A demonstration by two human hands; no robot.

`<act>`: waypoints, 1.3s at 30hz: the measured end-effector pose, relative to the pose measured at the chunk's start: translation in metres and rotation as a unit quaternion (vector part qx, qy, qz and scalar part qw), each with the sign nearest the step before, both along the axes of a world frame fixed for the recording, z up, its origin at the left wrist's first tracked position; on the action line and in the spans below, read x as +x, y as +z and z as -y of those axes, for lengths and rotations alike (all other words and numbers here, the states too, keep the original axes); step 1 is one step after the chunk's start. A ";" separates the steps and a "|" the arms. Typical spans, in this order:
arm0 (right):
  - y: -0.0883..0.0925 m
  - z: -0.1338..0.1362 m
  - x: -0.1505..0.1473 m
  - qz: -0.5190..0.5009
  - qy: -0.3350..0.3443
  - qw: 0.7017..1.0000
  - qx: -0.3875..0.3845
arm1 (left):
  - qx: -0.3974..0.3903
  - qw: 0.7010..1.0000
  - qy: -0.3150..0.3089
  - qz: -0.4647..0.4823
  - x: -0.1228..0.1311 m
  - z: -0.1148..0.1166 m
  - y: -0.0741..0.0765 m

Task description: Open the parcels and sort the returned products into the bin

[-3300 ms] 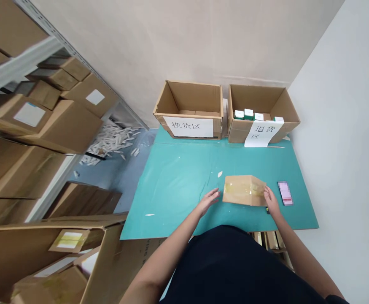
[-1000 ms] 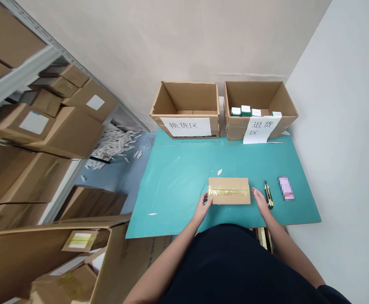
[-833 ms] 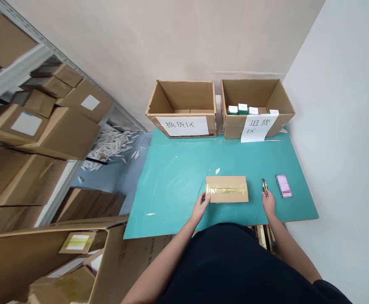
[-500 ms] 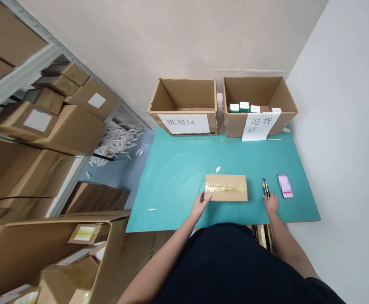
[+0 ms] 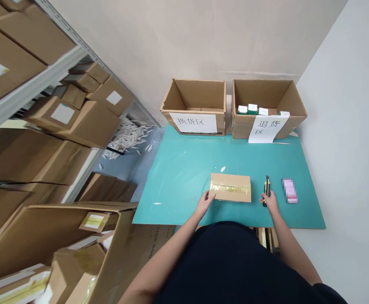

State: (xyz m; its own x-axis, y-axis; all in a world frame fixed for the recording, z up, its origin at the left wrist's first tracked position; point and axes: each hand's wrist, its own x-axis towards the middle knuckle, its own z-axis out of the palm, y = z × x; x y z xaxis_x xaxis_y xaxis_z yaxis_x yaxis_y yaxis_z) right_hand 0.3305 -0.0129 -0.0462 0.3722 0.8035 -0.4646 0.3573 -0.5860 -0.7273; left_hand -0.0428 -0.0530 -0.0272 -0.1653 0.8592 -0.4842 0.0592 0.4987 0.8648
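Note:
A taped cardboard parcel (image 5: 230, 187) lies flat on the teal mat (image 5: 184, 177), a yellowish tape strip running along its length. My left hand (image 5: 204, 202) touches its lower left corner with the fingers apart. To the right of the parcel, my right hand (image 5: 269, 201) closes around the lower end of a black-and-yellow utility knife (image 5: 267, 186). Farther right lies a flat pink item (image 5: 289, 190), pixelated and impossible to identify.
Two open cardboard boxes stand at the mat's far edge: the left one (image 5: 193, 107) has a Chinese paper sign, and the right one (image 5: 268, 109) holds several small white-and-green packages. Shelved cartons (image 5: 60, 118) and a large open carton (image 5: 64, 249) fill the left side.
The parcel, earlier lifted and tilted between my hands, now lies flat. My right hand has moved onto the knife and closed around it. The view has shifted slightly.

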 end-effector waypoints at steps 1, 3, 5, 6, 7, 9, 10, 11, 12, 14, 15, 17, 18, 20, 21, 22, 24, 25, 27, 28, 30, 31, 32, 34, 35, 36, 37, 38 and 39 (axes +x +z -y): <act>0.009 -0.002 -0.005 -0.017 0.009 1.000 0.017 | 0.005 1.000 0.002 -0.004 0.001 0.000 0.000; 0.032 -0.007 -0.015 -0.044 0.041 0.997 0.054 | 0.013 1.000 0.008 -0.014 0.004 -0.001 0.000; 0.059 -0.014 -0.027 -0.060 0.112 0.988 0.089 | 0.020 1.000 0.012 -0.019 0.007 -0.003 0.001; 0.073 -0.017 -0.033 -0.053 0.158 0.981 0.095 | 0.023 1.000 0.011 -0.017 0.009 -0.003 0.001; 0.086 -0.021 -0.040 -0.037 0.207 0.973 0.097 | 0.027 1.000 0.011 -0.012 0.011 -0.004 0.002; 0.111 -0.031 -0.056 0.015 0.324 0.939 0.114 | 0.033 0.999 0.014 -0.003 0.015 -0.004 0.002; 0.120 -0.036 -0.064 0.046 0.390 0.910 0.128 | 0.034 0.999 0.017 -0.002 0.017 -0.004 0.002; 0.129 -0.041 -0.073 0.080 0.454 0.877 0.138 | 0.033 0.999 0.022 -0.006 0.019 -0.005 0.002; 0.136 -0.046 -0.081 0.112 0.511 0.841 0.138 | 0.030 0.999 0.026 -0.013 0.020 -0.005 0.002; 0.145 -0.055 -0.098 0.171 0.599 0.773 0.119 | 0.021 0.999 0.033 -0.029 0.022 -0.005 0.001; 0.147 -0.059 -0.106 0.194 0.630 0.745 0.104 | 0.018 0.999 0.035 -0.036 0.023 -0.005 0.001; 0.150 -0.065 -0.119 0.230 0.673 0.698 0.083 | 0.015 0.998 0.034 -0.042 0.025 -0.005 0.000; 0.151 -0.067 -0.125 0.242 0.687 0.681 0.078 | 0.016 0.998 0.032 -0.042 0.025 -0.004 -0.001; 0.150 -0.069 -0.134 0.255 0.707 0.656 0.076 | 0.014 0.998 0.030 -0.043 0.026 -0.004 -0.002; 0.149 -0.070 -0.138 0.257 0.713 0.648 0.076 | 0.011 0.999 0.030 -0.042 0.026 -0.004 -0.002; 0.148 -0.071 -0.140 0.257 0.718 0.642 0.077 | 0.009 0.999 0.030 -0.040 0.026 -0.003 -0.003; 0.145 -0.071 -0.144 0.256 0.723 0.637 0.078 | 0.007 0.999 0.031 -0.031 0.027 -0.003 -0.003; 0.144 -0.071 -0.146 0.256 0.724 0.636 0.077 | 0.009 0.999 0.031 -0.025 0.027 -0.003 -0.003; 0.141 -0.071 -0.148 0.258 0.724 0.636 0.074 | 0.013 0.999 0.036 -0.014 0.027 -0.004 -0.003; 0.141 -0.071 -0.148 0.259 0.723 0.637 0.072 | 0.015 0.999 0.039 -0.010 0.027 -0.004 -0.003; 0.141 -0.071 -0.150 0.263 0.719 0.639 0.071 | 0.017 0.999 0.044 -0.002 0.028 -0.005 -0.002; 0.142 -0.071 -0.151 0.265 0.718 0.640 0.070 | 0.019 0.999 0.047 0.003 0.028 -0.005 -0.001; 0.143 -0.070 -0.151 0.268 0.716 0.641 0.068 | 0.021 0.999 0.048 0.008 0.028 -0.006 0.000; 0.145 -0.070 -0.153 0.276 0.715 0.640 0.062 | 0.022 0.998 0.052 0.017 0.028 -0.008 0.002; 0.146 -0.070 -0.154 0.280 0.714 0.639 0.059 | 0.022 0.998 0.053 0.020 0.028 -0.009 0.003; 0.148 -0.069 -0.154 0.285 0.714 0.638 0.056 | 0.020 0.998 0.052 0.021 0.027 -0.010 0.004; 0.149 -0.069 -0.155 0.289 0.714 0.635 0.054 | 0.019 0.998 0.049 0.021 0.027 -0.011 0.006; 0.149 -0.069 -0.155 0.293 0.715 0.633 0.052 | 0.020 0.999 0.045 0.019 0.028 -0.011 0.007; 0.150 -0.069 -0.156 0.295 0.715 0.631 0.051 | 0.020 0.999 0.043 0.018 0.028 -0.011 0.008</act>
State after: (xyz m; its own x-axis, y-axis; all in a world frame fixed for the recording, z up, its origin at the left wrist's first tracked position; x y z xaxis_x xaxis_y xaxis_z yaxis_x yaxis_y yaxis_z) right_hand 0.1746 0.0560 0.1035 -0.6839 0.5276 -0.5038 0.6944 0.6826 -0.2277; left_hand -0.0150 -0.0415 -0.0189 -0.2216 0.8612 -0.4574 -0.0138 0.4662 0.8846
